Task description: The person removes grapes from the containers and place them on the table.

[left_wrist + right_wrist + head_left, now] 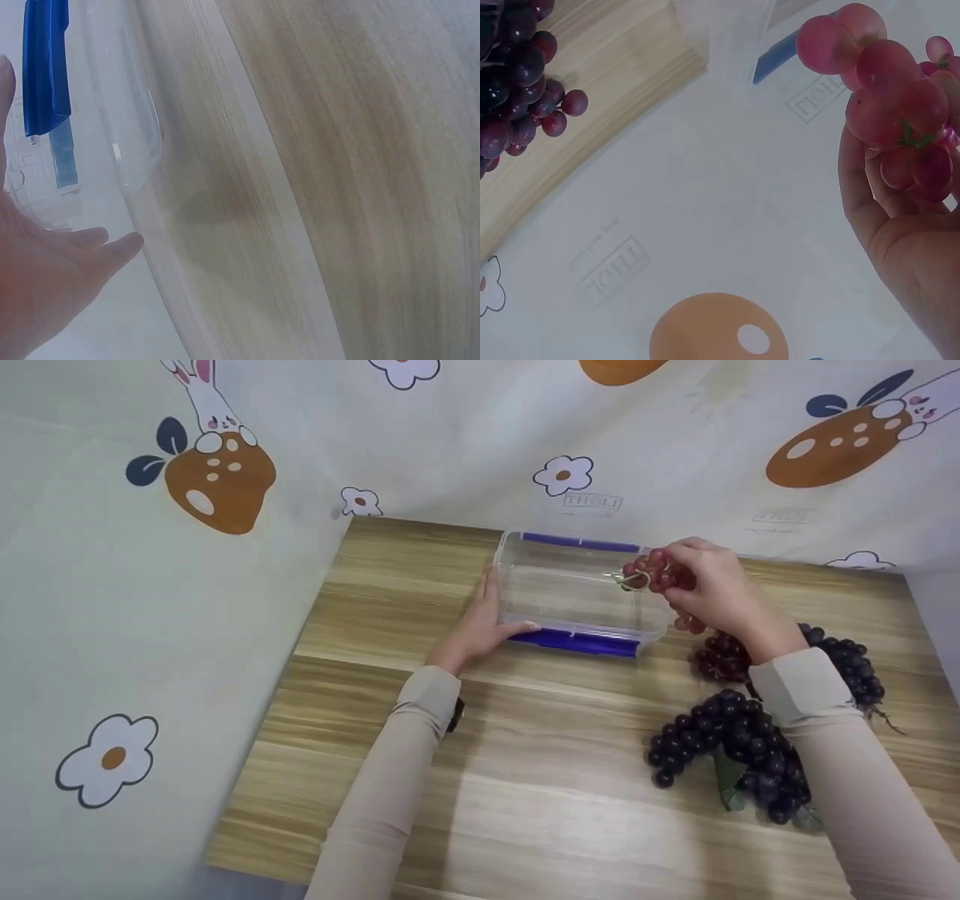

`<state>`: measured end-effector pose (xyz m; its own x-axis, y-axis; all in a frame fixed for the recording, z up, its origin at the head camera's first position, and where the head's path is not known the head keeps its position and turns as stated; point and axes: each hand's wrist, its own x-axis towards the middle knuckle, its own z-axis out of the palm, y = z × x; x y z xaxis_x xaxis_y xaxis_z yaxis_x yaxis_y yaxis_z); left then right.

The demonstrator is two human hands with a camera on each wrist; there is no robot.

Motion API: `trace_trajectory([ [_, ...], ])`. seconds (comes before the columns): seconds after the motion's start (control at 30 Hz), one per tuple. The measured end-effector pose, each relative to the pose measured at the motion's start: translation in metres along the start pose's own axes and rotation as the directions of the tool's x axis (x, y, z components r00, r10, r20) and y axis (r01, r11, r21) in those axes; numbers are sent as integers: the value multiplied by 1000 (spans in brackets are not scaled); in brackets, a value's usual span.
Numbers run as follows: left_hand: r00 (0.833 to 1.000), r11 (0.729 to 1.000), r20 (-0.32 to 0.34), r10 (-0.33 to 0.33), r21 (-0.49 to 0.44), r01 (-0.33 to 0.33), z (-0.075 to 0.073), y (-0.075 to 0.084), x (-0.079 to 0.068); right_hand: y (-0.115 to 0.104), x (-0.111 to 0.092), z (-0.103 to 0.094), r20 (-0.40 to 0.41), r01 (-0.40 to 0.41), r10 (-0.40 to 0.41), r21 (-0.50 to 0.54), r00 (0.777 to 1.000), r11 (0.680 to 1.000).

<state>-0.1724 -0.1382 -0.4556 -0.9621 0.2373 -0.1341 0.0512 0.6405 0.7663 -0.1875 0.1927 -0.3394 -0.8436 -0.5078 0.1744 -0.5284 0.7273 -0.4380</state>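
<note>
My right hand (709, 585) grips a bunch of red grapes (651, 570) over the right end of a clear plastic container (570, 592) with blue side clips. In the right wrist view the fingers curl round the pink-red grapes (900, 105), and a green stem shows among them. At the container's left end my left hand (480, 622) rests with straight fingers along its side and the thumb over the near rim. The left wrist view shows this hand (60, 277) beside the clear wall and a blue clip (46, 67).
Black grapes (727, 750) with green leaves lie at the table's right front. Behind them are dark red grapes (720, 656) and another black bunch (851, 664), partly hidden by the right forearm. A patterned cloth (465, 442) hangs behind the wooden table (360, 660).
</note>
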Motion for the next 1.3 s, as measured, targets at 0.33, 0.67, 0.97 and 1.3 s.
trace_trajectory([
  [0.33, 1000, 1000, 0, 10, 22, -10, 0, 0, 1, 12, -18, -8, -59, 25, -26, -18, 998, 1000],
  [0.67, 1000, 1000, 10, -6, 13, 6, -1, 2, 1, 21, -38, -16, -62, -2, -1, -48, 998, 999],
  [0.97, 1000, 1000, 20, -3, 11, 3, -1, 0, 1, 29, -59, -22, -58, -54, 50, -72, 997, 996],
  [1.3, 1000, 1000, 11, 0, 16, -1, -2, 1, 0, 42, -81, -28, -75, -95, 89, -82, 993, 992],
])
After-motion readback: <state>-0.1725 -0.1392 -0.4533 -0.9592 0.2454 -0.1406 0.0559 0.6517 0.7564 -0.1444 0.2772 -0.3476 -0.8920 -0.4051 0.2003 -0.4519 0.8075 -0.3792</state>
